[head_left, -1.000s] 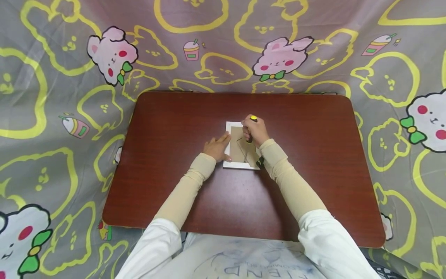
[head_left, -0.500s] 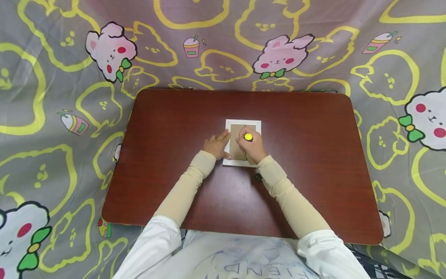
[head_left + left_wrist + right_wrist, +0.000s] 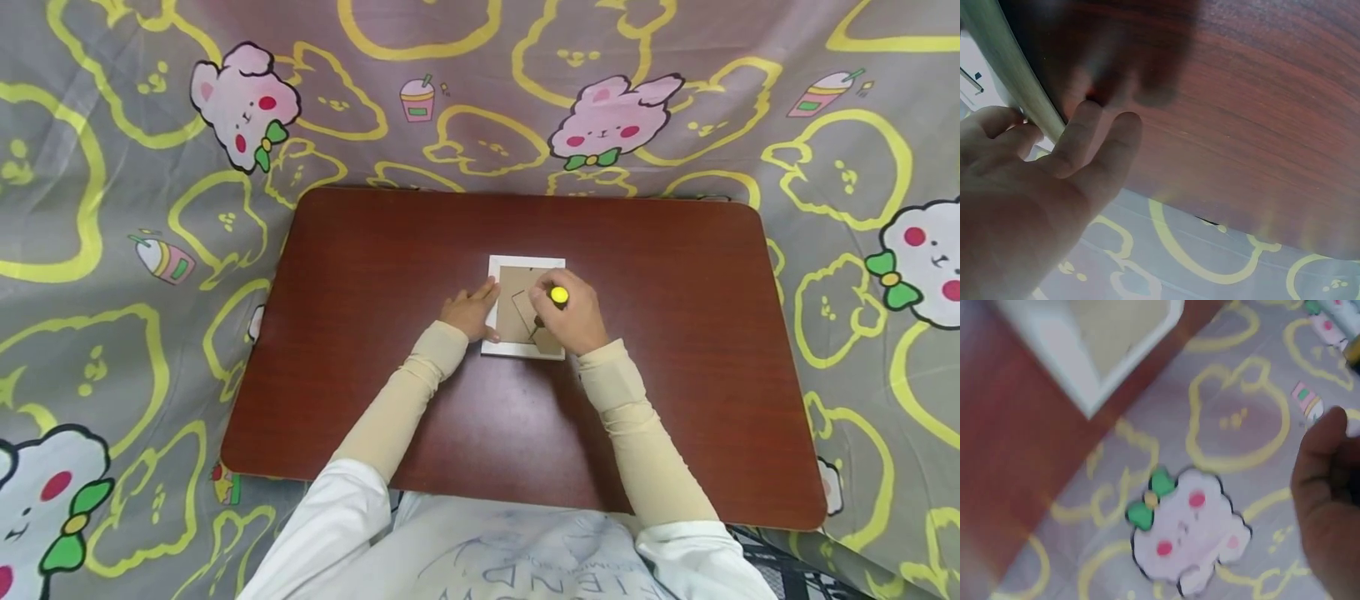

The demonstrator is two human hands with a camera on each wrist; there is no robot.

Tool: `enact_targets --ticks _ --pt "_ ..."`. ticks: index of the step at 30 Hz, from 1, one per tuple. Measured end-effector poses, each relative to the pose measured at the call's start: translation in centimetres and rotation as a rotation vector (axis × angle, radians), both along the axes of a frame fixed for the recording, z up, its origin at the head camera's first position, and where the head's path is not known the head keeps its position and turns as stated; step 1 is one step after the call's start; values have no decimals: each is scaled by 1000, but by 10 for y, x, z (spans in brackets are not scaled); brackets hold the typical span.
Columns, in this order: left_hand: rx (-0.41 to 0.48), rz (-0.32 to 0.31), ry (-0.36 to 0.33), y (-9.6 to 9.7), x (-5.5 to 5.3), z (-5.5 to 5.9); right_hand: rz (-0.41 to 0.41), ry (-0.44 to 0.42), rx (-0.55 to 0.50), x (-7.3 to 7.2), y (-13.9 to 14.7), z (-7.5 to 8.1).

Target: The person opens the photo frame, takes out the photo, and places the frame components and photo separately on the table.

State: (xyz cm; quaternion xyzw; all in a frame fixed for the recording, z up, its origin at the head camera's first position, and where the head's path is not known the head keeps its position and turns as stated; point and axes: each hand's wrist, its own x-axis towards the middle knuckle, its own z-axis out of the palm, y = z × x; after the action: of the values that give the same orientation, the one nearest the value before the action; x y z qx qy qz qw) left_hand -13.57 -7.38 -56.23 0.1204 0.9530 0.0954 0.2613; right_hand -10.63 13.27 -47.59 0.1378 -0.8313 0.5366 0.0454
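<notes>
One white frame (image 3: 513, 350) lies on bench (image 3: 360, 275); my left grip (image 3: 467, 315) spread against its left edge, my right grip (image 3: 573, 312) curled round yellow-topped tool (image 3: 559, 295) above brown panel (image 3: 510, 321).

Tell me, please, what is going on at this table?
A person has both hands at a white-rimmed frame lying on the reddish-brown table. The left hand touches the frame's left edge, while the right hand grips a yellow-ended tool over the right side of the frame's tan panel. Thin dark lines show on the panel. I can't tell whether the tool's tip is touching it.
</notes>
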Motion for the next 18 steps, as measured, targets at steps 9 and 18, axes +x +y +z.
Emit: enact_targets --ticks 9,18 --pt "17 0 4 1 1 3 -132 119 289 5 20 -19" --pt "13 4 1 2 1 0 -63 70 530 30 11 -58"
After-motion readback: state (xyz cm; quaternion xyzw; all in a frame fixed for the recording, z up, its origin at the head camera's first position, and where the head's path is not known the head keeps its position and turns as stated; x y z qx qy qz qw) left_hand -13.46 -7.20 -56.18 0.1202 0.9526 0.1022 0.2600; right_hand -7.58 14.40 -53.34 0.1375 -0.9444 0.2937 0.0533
